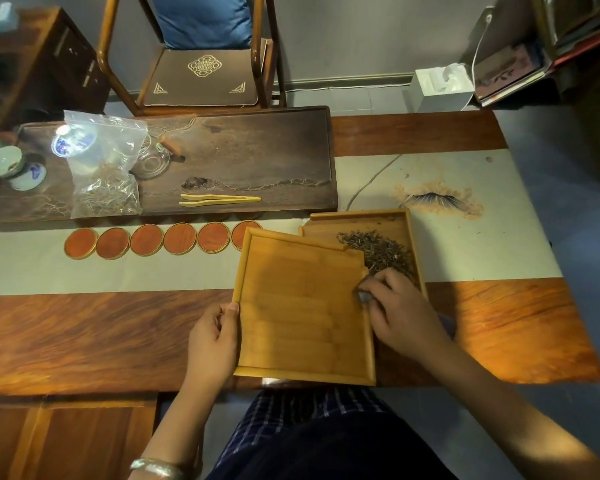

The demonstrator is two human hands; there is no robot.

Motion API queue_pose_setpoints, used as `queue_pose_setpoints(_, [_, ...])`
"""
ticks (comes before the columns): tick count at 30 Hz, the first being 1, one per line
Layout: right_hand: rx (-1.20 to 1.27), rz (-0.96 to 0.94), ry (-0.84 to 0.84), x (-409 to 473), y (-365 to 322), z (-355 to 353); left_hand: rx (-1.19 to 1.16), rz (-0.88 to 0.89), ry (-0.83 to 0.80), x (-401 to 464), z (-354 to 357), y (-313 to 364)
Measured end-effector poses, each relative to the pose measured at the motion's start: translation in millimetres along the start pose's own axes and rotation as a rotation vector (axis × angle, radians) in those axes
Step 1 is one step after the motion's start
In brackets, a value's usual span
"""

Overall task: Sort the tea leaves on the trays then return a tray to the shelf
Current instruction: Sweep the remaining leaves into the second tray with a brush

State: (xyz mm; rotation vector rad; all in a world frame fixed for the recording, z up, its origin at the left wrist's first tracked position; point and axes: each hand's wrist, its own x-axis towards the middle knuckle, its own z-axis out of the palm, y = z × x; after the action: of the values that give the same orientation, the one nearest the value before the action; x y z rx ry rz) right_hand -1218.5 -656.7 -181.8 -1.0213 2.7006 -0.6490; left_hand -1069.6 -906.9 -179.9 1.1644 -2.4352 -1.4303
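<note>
Near tray (302,306) bare, overlapping far tray (361,220) where tea leaves (378,251) lie heaped. Left hand (212,337) grips near tray's left rim. Right hand (395,306) at the right rim, fingers curled by the leaves; grasp unclear. Sorting seemingly near done; shelf return pending.

Six round coasters (163,239) in a row (touching), bamboo tongs (219,199) on dark tea board (257,150).
</note>
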Motion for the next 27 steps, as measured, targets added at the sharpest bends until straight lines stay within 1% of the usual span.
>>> queue_pose_setpoints(3, [-0.088,0.051,-0.076,-5.9,-4.6,9.2,-0.001,0.009,-0.008,-2.3,-0.9,2.0])
queue_pose_setpoints(6, [-0.161,0.116,-0.052,0.7,-4.6,14.4,0.004,0.031,0.005,-3.9,-1.2,8.2])
queue_pose_setpoints(9, [-0.189,0.158,-0.024,13.3,-0.7,17.4,-0.011,0.041,-0.018,-4.8,-1.1,12.3])
queue_pose_setpoints(14, [-0.220,0.244,-0.012,33.7,14.8,20.6,-0.016,-0.006,-0.054,-9.6,-0.4,7.9])
queue_pose_setpoints(16, [-0.165,0.296,-0.002,38.4,23.2,21.0,-0.018,-0.014,-0.043,-11.5,-3.0,4.2])
queue_pose_setpoints(19, [0.000,0.364,0.049,36.9,34.1,18.8,-0.036,0.002,-0.038,-10.9,-9.5,5.8])
queue_pose_setpoints(23, [0.148,0.374,0.163,31.6,37.7,11.7,-0.075,-0.004,-0.026,-4.6,-12.8,10.0])
queue_pose_setpoints(27, [0.277,0.355,0.237,33.3,26.5,0.9,-0.024,0.000,0.009,-1.1,-9.7,9.7])
